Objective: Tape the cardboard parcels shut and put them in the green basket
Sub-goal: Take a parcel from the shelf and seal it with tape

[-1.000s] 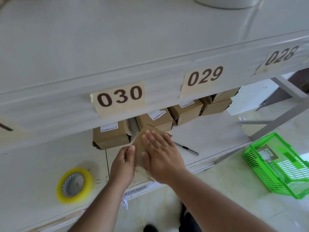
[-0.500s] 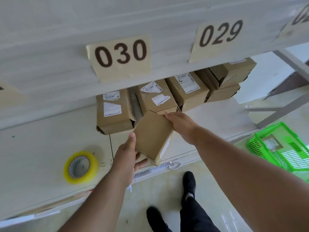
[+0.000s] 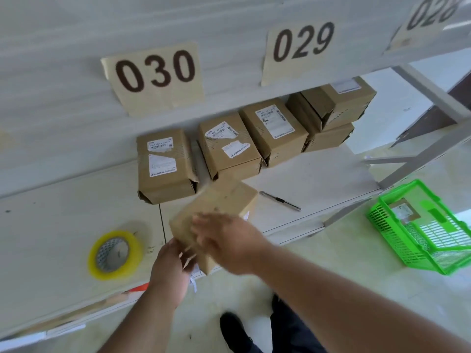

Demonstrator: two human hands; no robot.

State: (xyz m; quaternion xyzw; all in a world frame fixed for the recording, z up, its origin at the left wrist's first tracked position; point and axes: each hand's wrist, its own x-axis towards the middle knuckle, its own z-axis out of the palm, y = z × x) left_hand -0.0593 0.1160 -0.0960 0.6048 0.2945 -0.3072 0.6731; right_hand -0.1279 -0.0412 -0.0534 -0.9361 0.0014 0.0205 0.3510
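Cardboard parcel point(image 3: 219, 212) blurred; hands' point(image 3: 224, 240) grip indistinct.

White numbered shelving point(image 3: 76, 225), pale glossy floor point(image 3: 331, 250), daylight.

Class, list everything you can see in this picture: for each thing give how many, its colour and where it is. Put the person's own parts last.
held parcel: 1, brown, tilted over the shelf's front edge, in both hands
shelf parcels: 5, brown with white labels, in a row on the lower shelf, the two at the right stacked
tape roll: 1, yellow, flat on the shelf, left of the hands
pen: 1, dark and silver, on the shelf right of the held parcel
number signs: 3, beige with dark digits (030, 029, 028), on the upper shelf's front
green basket: 1, on the floor at right, one parcel inside
shoe: 1, black, on the floor
left hand: under the parcel's near end
right hand: on top of the parcel, blurred
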